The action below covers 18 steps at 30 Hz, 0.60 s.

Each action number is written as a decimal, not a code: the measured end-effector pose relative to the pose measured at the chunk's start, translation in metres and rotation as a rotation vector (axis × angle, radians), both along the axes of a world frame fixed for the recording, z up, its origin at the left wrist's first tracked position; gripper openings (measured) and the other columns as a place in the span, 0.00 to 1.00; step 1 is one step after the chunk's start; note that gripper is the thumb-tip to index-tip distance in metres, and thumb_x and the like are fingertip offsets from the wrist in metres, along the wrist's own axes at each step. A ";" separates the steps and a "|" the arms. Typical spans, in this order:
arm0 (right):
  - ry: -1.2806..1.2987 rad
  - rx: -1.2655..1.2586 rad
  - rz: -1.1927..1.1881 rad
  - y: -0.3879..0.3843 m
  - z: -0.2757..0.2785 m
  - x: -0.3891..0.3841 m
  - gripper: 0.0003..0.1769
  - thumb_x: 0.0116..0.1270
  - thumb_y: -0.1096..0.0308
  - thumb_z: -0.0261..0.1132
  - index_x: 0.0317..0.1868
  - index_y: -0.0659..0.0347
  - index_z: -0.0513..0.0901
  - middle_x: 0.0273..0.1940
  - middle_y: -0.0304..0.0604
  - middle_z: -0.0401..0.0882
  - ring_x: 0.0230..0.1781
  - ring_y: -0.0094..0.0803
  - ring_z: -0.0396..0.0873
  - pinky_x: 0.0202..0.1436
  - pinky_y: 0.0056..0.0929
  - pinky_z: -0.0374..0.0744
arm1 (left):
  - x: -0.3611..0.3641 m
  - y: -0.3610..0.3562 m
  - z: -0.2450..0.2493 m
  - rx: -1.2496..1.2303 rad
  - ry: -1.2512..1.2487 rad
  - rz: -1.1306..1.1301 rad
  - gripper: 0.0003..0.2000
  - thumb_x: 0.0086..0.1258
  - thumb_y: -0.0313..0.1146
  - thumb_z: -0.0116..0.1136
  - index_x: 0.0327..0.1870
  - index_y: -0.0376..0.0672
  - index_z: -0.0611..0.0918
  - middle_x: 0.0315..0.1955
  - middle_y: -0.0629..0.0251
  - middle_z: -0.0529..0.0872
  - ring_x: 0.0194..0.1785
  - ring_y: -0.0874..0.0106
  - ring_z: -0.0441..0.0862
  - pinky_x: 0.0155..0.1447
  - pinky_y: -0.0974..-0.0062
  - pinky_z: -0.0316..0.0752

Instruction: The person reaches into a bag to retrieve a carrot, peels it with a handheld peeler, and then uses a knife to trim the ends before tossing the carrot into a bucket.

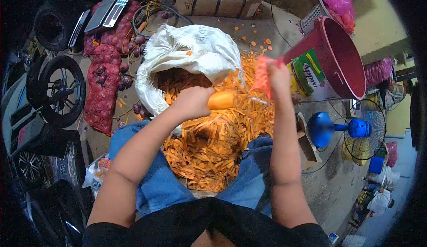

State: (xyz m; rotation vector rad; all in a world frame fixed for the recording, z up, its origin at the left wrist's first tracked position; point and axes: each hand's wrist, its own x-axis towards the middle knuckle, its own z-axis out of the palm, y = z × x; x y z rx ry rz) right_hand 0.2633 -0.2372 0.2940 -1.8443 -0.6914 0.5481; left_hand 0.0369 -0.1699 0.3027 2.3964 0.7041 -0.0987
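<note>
My left hand (193, 103) is wrapped around a thick, smooth orange carrot (221, 100) that points to the right. My right hand (279, 80), smeared by motion, is closed on a peeler with a thin metal end (259, 100) facing the carrot's tip. Beside that hand a pinkish-orange thing (261, 76) is blurred. Beneath both hands, between my knees, lies a big heap of orange peelings (204, 158). An open white woven sack (191, 47) lies just beyond, with more orange pieces inside its mouth.
A large red bucket (344, 51) leans at the right, near a blue fan (360, 129). Red net sacks of onions (103, 91) and a scale (106, 13) are at the left, beside a wheel (62, 91). Cardboard boxes (218, 2) stand at the back.
</note>
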 end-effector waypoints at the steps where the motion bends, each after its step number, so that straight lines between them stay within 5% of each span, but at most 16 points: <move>1: -0.081 0.100 -0.091 -0.004 -0.002 0.019 0.11 0.55 0.65 0.53 0.30 0.66 0.74 0.19 0.37 0.70 0.20 0.23 0.69 0.23 0.22 0.67 | 0.001 0.000 -0.012 0.162 0.181 -0.076 0.17 0.41 0.33 0.56 0.37 0.42 0.74 0.25 0.54 0.77 0.32 0.62 0.76 0.36 0.71 0.70; 3: -0.002 0.258 -0.275 -0.022 0.029 0.033 0.12 0.56 0.64 0.54 0.32 0.67 0.74 0.21 0.38 0.71 0.21 0.25 0.70 0.23 0.22 0.68 | 0.003 0.001 -0.039 0.246 0.214 -0.166 0.14 0.43 0.35 0.56 0.34 0.44 0.76 0.26 0.57 0.76 0.33 0.64 0.76 0.36 0.71 0.70; 6: 0.278 0.603 -0.406 -0.054 0.063 0.056 0.13 0.57 0.65 0.52 0.37 0.66 0.71 0.28 0.40 0.73 0.23 0.28 0.72 0.25 0.26 0.72 | 0.021 -0.005 -0.033 0.318 0.714 -0.410 0.12 0.47 0.37 0.55 0.34 0.45 0.79 0.35 0.66 0.78 0.40 0.68 0.75 0.36 0.71 0.70; 9: 0.409 0.746 -0.481 -0.084 0.080 0.079 0.11 0.60 0.66 0.46 0.37 0.64 0.70 0.23 0.37 0.71 0.16 0.26 0.68 0.19 0.24 0.69 | 0.064 0.008 -0.031 0.571 0.527 -0.539 0.12 0.50 0.38 0.53 0.36 0.46 0.79 0.38 0.67 0.77 0.43 0.68 0.73 0.39 0.72 0.69; 10: 0.505 0.837 -0.252 -0.098 0.074 0.095 0.10 0.60 0.64 0.47 0.33 0.62 0.69 0.20 0.35 0.67 0.14 0.25 0.64 0.16 0.22 0.64 | 0.093 0.009 -0.024 0.608 0.510 -0.500 0.10 0.53 0.36 0.50 0.35 0.47 0.79 0.37 0.68 0.78 0.43 0.71 0.74 0.42 0.70 0.68; 11: 0.597 0.910 -0.019 -0.107 0.073 0.103 0.11 0.61 0.61 0.47 0.29 0.60 0.68 0.16 0.33 0.63 0.12 0.24 0.60 0.12 0.20 0.59 | 0.121 0.008 0.001 0.701 0.347 -0.491 0.08 0.52 0.33 0.49 0.31 0.47 0.80 0.34 0.69 0.79 0.39 0.72 0.75 0.46 0.68 0.65; 12: 0.570 0.942 -0.225 -0.103 0.085 0.092 0.13 0.61 0.59 0.45 0.25 0.57 0.65 0.14 0.33 0.57 0.09 0.23 0.52 0.11 0.20 0.53 | 0.150 0.012 0.022 0.899 0.092 -0.607 0.08 0.46 0.35 0.52 0.27 0.47 0.79 0.26 0.69 0.78 0.37 0.69 0.74 0.51 0.62 0.60; 13: 0.563 0.945 -0.222 -0.106 0.092 0.090 0.13 0.61 0.59 0.45 0.25 0.57 0.65 0.14 0.33 0.57 0.09 0.23 0.52 0.11 0.20 0.53 | 0.177 0.006 0.057 1.123 -0.435 -0.417 0.11 0.47 0.35 0.51 0.33 0.47 0.76 0.34 0.69 0.76 0.44 0.71 0.70 0.54 0.58 0.54; 15: 0.440 1.041 -0.212 -0.112 0.101 0.087 0.12 0.61 0.61 0.44 0.24 0.57 0.64 0.11 0.32 0.54 0.09 0.21 0.51 0.14 0.19 0.54 | 0.210 -0.006 0.127 1.150 -1.001 -0.226 0.14 0.48 0.33 0.49 0.39 0.52 0.72 0.42 0.70 0.70 0.50 0.73 0.65 0.53 0.57 0.54; 18: 0.408 0.942 -0.428 -0.106 0.107 0.082 0.12 0.61 0.59 0.45 0.25 0.57 0.65 0.13 0.34 0.56 0.11 0.23 0.54 0.14 0.22 0.55 | 0.231 -0.017 0.176 1.206 -1.209 -0.134 0.13 0.46 0.34 0.51 0.37 0.54 0.73 0.37 0.70 0.72 0.48 0.75 0.66 0.54 0.56 0.54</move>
